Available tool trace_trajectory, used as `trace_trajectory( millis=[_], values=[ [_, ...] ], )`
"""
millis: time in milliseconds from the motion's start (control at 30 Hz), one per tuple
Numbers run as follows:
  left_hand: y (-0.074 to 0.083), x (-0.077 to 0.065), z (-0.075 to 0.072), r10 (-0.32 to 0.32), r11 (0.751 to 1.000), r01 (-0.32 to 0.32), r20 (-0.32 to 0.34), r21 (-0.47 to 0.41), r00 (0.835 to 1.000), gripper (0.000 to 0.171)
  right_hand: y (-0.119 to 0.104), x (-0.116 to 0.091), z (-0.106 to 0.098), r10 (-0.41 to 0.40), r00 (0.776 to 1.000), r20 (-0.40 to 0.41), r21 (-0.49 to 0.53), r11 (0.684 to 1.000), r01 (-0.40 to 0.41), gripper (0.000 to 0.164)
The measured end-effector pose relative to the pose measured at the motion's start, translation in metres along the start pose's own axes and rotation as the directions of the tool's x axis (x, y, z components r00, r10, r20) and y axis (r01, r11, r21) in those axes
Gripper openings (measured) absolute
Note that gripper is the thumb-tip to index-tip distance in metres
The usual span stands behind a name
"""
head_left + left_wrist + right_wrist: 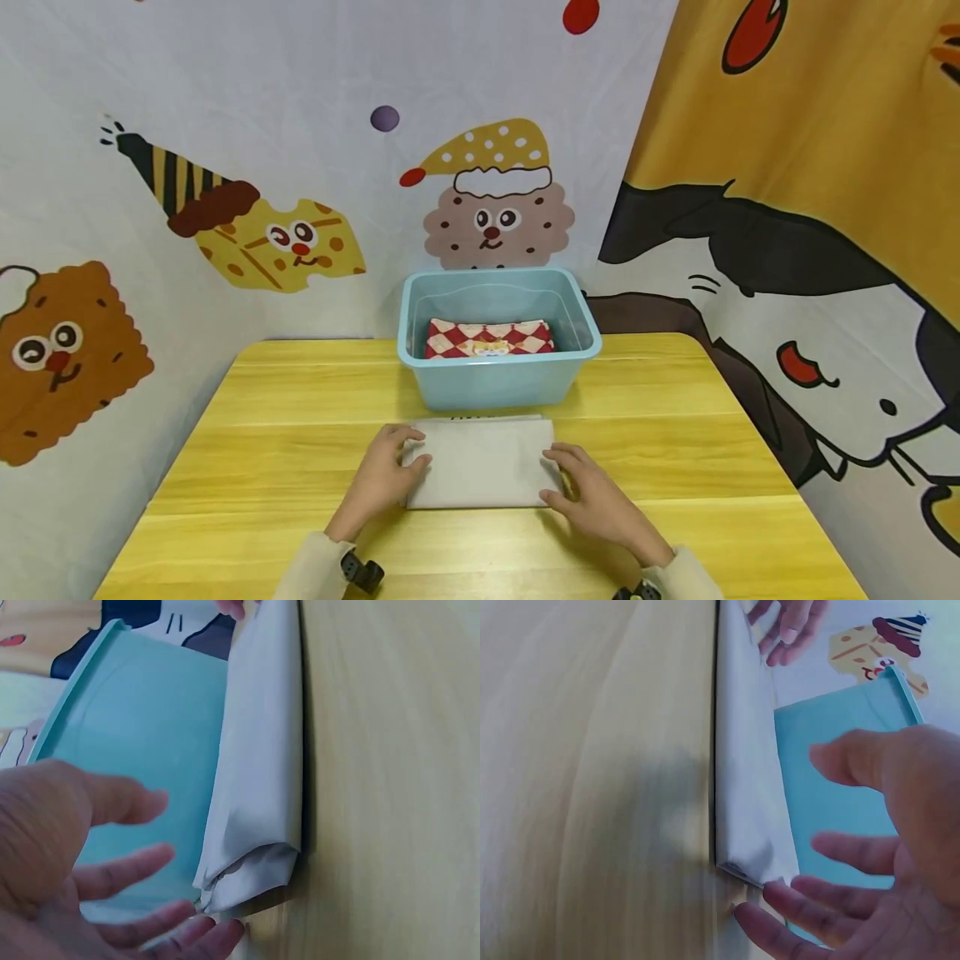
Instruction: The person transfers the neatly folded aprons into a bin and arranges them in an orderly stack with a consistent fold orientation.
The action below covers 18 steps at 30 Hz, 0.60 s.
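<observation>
A folded white cloth (480,463) lies flat on the table in front of a blue bin, its layered fold showing at the end in the left wrist view. My left hand (386,468) is at its left end, thumb and fingers spread loosely, fingertips right at the edge. At the opposite end my right hand (592,493) has its fingers apart and slightly bent, also beside the cloth's edge. Neither hand grips it. Dark printed marks peek out along the cloth's far edge. Inside the bin (495,383) sits a folded red-and-cream diamond-patterned cloth (489,337).
The yellow wood-grain table (285,433) narrows toward the back, where a cartoon-printed curtain (315,150) hangs close behind it. The bin stands near the table's back edge, just beyond the white cloth. A dark wrist device (362,572) sits at the left cuff.
</observation>
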<state>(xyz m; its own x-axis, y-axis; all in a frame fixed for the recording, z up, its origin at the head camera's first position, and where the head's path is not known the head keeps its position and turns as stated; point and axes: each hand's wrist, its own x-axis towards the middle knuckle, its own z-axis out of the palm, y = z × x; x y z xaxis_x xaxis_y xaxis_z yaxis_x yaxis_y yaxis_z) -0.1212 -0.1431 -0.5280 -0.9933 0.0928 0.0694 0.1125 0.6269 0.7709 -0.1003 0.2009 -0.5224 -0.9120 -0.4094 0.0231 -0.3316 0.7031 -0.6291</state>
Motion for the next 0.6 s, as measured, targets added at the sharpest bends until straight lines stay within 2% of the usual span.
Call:
trace_trajectory(
  millis=[133, 267, 400, 500, 600],
  values=[
    [-0.002, -0.002, -0.005, -0.120, 0.988, 0.118, -0.013, -0.104, 0.993, 0.038, -0.001, 0.005, -0.001, 0.125, 0.992, -0.027, 0.117, 0.986, -0.122, 0.063],
    [-0.003, -0.004, -0.011, -0.221, 0.950, 0.226, 0.050, -0.213, 0.974, 0.048, -0.005, 0.012, -0.001, 0.281, 0.959, -0.046, 0.214, 0.940, -0.265, 0.065],
    [-0.001, -0.006, -0.014, -0.287, 0.902, 0.313, 0.126, -0.298, 0.949, 0.055, -0.008, 0.018, -0.002, 0.404, 0.915, -0.022, 0.259, 0.886, -0.385, 0.066],
    [0.001, -0.006, -0.016, -0.326, 0.873, 0.359, 0.154, -0.330, 0.933, 0.058, -0.011, 0.021, -0.003, 0.456, 0.890, 0.004, 0.276, 0.855, -0.439, 0.066],
    [0.003, -0.007, -0.016, -0.346, 0.861, 0.382, 0.163, -0.336, 0.924, 0.059, -0.012, 0.024, -0.005, 0.483, 0.876, 0.018, 0.298, 0.833, -0.465, 0.065]
  ],
)
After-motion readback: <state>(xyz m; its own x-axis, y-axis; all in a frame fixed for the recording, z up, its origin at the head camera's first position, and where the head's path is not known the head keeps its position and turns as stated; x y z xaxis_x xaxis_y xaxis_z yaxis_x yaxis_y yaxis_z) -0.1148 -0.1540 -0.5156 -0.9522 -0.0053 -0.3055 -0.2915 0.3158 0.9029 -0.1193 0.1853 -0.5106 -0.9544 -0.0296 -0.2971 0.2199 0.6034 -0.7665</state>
